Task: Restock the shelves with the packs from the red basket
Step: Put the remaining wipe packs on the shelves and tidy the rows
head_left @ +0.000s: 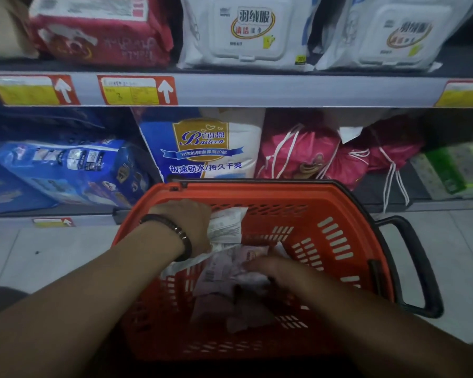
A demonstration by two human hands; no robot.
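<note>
Inside the red basket (339, 241), the left hand (186, 227) curls round a white pack (228, 223), while the blurred right hand (271, 268), grip unclear, lies on a pink pack (224, 264); lift each clear of the rim before shelving.

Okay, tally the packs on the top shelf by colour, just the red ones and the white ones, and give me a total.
red pack: 1
white wipe packs: 2
total: 3
</note>
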